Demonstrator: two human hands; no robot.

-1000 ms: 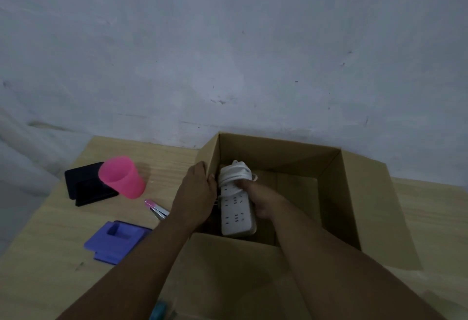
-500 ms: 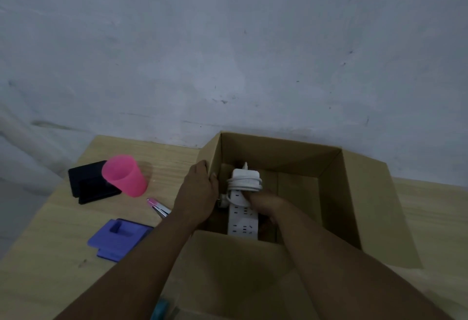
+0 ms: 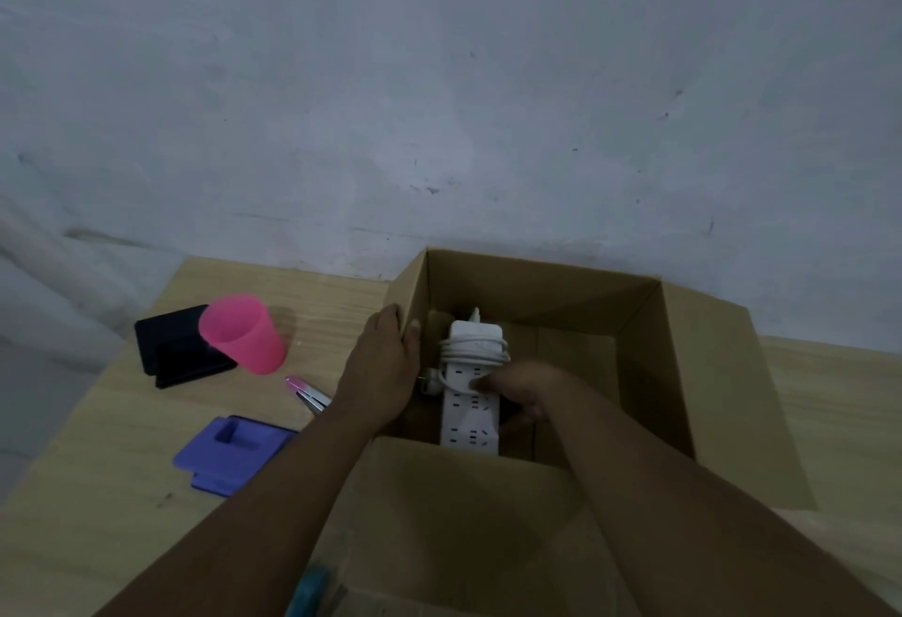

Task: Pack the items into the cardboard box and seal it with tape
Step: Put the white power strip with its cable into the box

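Nearest us, a teal object point(image 3: 310, 589) we cannot identify pokes in at the bottom edge, just beside the near flap of the cardboard box point(image 3: 463, 494). Beyond the flap our right hand point(image 3: 527, 392) reaches down inside, fingers curled around the white power strip point(image 3: 468, 406). The strip lies lengthwise along the box's left side, its cord wound about the far end. Our left hand point(image 3: 385, 372) grips the rim of the left wall, thumb inside and fingers outside, steadying it. A second ago the strip was held higher and slanted. It has since sunk lower and straightened, so we judge this item all but placed, with only the release remaining. The left hand has not shifted. Out on the desk point(image 3: 97, 470) to the left, the purple tray point(image 3: 234, 453), a pink-tipped metal tool point(image 3: 307, 394), the pink cup point(image 3: 244, 333) and a black block point(image 3: 171, 353) sit where they were, waiting to be packed. The flaps stand open and untaped before the grey wall point(image 3: 439, 79).
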